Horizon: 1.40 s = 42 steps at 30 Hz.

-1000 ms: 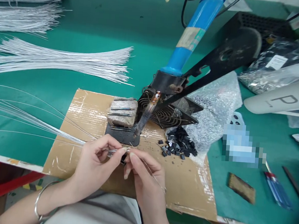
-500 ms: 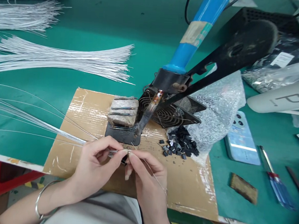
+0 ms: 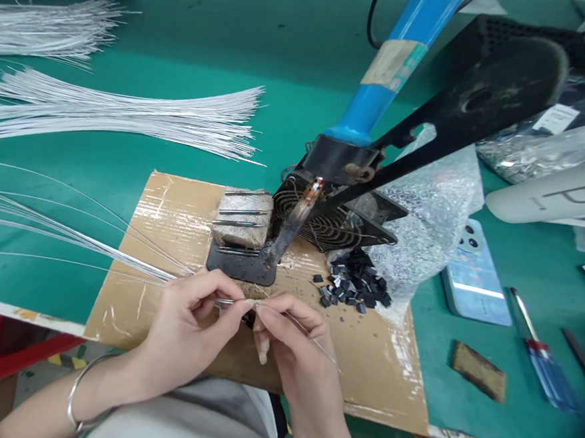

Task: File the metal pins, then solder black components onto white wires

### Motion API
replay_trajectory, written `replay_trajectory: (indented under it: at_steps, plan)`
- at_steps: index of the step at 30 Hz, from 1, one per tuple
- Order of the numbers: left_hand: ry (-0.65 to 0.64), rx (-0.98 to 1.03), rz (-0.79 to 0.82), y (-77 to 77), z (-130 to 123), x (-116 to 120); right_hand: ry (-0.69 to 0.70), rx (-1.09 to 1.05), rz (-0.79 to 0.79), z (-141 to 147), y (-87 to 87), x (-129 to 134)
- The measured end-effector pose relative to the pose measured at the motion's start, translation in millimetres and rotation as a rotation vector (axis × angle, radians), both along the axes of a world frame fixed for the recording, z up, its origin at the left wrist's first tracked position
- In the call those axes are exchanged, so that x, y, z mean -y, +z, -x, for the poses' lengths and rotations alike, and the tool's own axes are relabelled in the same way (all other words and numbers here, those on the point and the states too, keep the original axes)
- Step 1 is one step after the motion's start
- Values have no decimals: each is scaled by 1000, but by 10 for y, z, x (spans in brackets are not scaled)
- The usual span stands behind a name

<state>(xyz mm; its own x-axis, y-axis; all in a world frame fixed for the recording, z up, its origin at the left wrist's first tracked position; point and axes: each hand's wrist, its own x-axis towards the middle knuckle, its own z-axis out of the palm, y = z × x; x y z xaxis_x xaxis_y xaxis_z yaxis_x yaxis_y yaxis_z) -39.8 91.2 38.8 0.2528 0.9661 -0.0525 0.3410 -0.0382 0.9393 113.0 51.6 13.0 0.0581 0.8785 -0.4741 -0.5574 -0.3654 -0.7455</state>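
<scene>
My left hand [image 3: 187,335] is closed in a pinch on a loose bundle of thin white wires [image 3: 139,264], which trail off to the left. Right beside its fingertips, my right hand [image 3: 305,357] is also pinched shut. A single thin silvery wire [image 3: 327,356] passes through the right hand's fingers, one end rising between the hands and the other lying across the knuckles. The small wire tips between the fingers are mostly hidden. Just above the hands hangs the tip of a soldering iron [image 3: 296,222] with a blue handle, held by a black bracket [image 3: 460,117].
Cardboard [image 3: 162,213] covers the bench below the hands. A pale block with metal rods [image 3: 241,232], a black fan [image 3: 342,226] and a pile of small black pieces [image 3: 361,280] surround the iron. Wire bundles [image 3: 129,114] lie left; a phone [image 3: 479,275] and screwdriver [image 3: 543,360] lie right.
My right hand has moved slightly right and down, drawing a little away from the left fingertips. The thin wire shifted along with it. The left hand keeps its pinch, nearly still.
</scene>
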Motion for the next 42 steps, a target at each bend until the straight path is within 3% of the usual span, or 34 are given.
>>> replay_trajectory:
  at_steps: [16,42]
  plan:
    - [78,31,-63,-79,-63,16,-127,-58,-33,147,-42,-3]
    - [84,-53,-205,-79,-68,43,-154,-48,-30,187,-44,9]
